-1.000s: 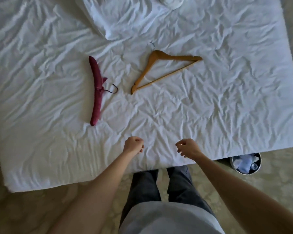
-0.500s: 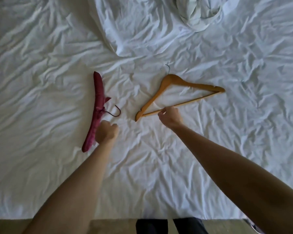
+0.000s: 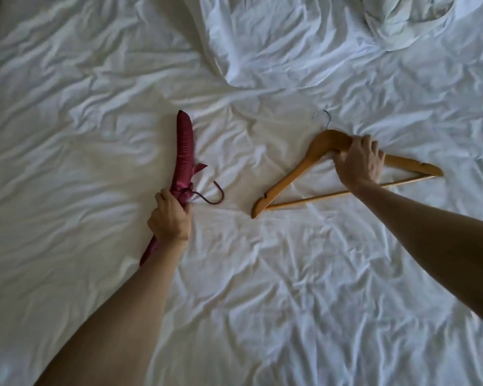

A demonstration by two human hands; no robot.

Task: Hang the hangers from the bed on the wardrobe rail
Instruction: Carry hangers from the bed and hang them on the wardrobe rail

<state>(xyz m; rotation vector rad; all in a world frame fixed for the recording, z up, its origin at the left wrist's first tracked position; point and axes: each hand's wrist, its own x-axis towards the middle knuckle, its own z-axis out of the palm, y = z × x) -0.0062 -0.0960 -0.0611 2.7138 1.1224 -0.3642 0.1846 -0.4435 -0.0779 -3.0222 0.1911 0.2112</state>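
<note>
A padded crimson satin hanger (image 3: 185, 151) with a bow and a dark hook lies on the white bed sheet (image 3: 262, 288), left of centre. My left hand (image 3: 170, 216) is closed around its lower half, just below the bow. To the right lies a wooden hanger (image 3: 285, 176) with a silver metal hook pointing away from me. My right hand (image 3: 359, 161) grips its top, right of the hook, over the right shoulder arm. Both hangers still touch the sheet.
A bunched white duvet (image 3: 276, 45) is heaped at the far side of the bed, with a crumpled pale cloth (image 3: 407, 20) at the top right. A dark strip shows past the bed's left edge at the upper left corner.
Both hands reached forward over the bed and closed on the hangers: the left on the crimson one, the right moving from the bottom bar to the top of the wooden one. The camera moved closer.
</note>
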